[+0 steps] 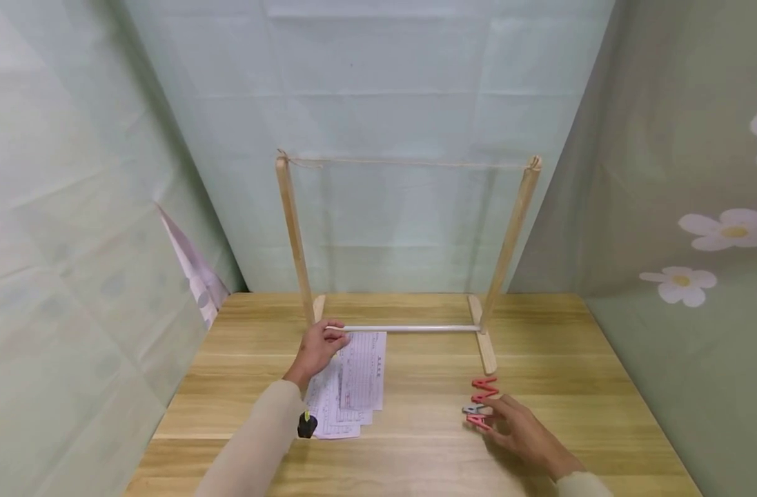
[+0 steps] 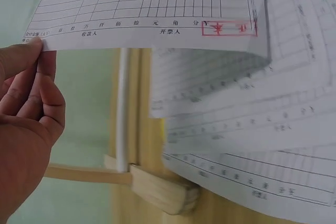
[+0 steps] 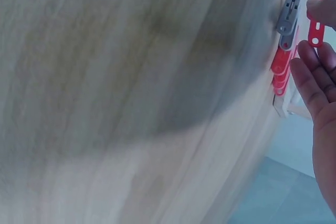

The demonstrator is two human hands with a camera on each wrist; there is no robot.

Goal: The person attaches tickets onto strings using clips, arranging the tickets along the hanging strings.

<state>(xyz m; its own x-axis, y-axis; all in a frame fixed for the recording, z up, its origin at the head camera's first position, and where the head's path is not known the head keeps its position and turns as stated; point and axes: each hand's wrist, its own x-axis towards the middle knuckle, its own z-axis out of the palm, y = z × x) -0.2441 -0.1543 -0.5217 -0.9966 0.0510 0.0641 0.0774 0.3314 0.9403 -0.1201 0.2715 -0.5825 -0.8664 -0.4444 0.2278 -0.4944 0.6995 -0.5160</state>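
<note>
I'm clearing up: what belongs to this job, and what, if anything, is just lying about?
Likely for the job: paper slips, one in the left hand; red pegs, one in the right hand; grey peg; wooden rack; string.

Apparently just surroundings: flowered hanging; pale backdrop.

My left sleeve [image 1: 254, 442], the one nearer the table's [image 1: 241, 345] left edge, is long, plain and cream-coloured. Close by its cuff [image 1: 290, 395] shows a small, dark, rounded piece [image 1: 306, 426] with a yellow streak. Toward the table's right edge, only the end of my pale right sleeve [image 1: 582, 485] appears. My left hand [image 1: 317, 351] and right hand [image 1: 522, 433] are bare.
</note>
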